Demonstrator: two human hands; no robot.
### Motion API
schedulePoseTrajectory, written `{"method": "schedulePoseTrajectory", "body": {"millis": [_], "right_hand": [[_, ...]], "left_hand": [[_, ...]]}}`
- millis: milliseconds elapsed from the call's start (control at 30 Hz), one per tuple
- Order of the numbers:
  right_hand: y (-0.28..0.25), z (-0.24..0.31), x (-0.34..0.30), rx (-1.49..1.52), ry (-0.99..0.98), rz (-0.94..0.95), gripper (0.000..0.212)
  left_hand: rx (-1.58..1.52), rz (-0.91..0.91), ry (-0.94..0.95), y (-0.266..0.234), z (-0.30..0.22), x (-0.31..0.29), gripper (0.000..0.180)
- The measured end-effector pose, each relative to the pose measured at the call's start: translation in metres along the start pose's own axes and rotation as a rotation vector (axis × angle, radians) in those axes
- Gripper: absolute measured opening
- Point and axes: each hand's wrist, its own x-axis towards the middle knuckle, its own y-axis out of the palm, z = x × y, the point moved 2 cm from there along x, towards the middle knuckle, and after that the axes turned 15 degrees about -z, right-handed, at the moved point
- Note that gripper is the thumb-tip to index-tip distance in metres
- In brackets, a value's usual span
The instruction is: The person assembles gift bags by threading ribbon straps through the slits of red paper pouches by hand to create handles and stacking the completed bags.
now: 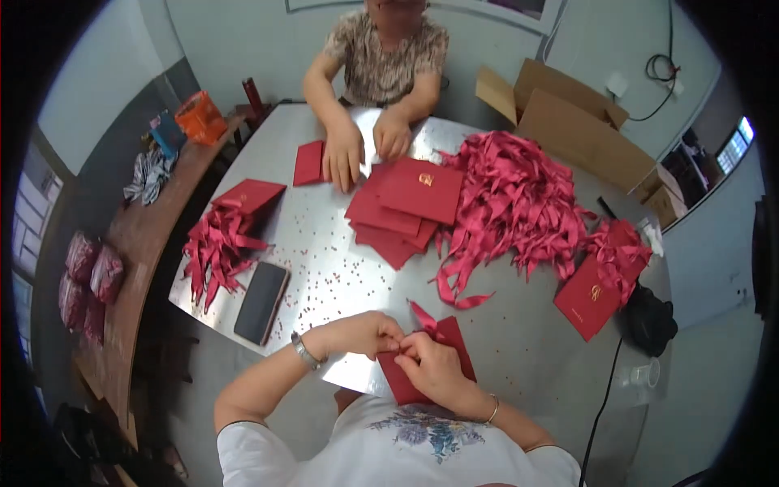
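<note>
At the near table edge, both my hands work over a red card or flat paper bag [398, 384] in front of my chest. My left hand [369, 334] is closed in a pinch at its upper left edge; what sits between the fingertips is hidden. Across the red piece lies my right hand [438, 367], thumb and index pressed together beside the left fingertips, holding it down. A pink-red ribbon [424, 318] sticks up from the top edge, above the right knuckles. Beyond it is a stack of red cards [422, 191] with a gold mark.
A large ribbon heap [519, 203] covers the back right. Beribboned red pieces lie left [251, 195] and right [588, 296]. A phone [262, 302] lies near left, among scattered red dots. Opposite, a person's hands [345, 154] rest by a small red piece. A carton [568, 130] stands behind.
</note>
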Motion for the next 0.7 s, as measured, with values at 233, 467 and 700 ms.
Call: {"method": "schedulePoseTrajectory", "body": {"millis": [233,467,700], "right_hand": [[0.001,-0.005,-0.004,-0.03,-0.038,-0.08,0.022],[-0.011,0.008,0.001,-0.221,-0.001,0.068,0.026],[-0.017,0.009,-0.002,-0.408,-0.081,0.136,0.023]], "left_hand": [[0.266,-0.012,0.419,0.002,-0.005,0.005,0.011],[0.454,-0.261,0.455,0.019,-0.003,0.004,0.007],[0.562,-0.751,0.406,-0.005,0.005,-0.004,0.021]]}}
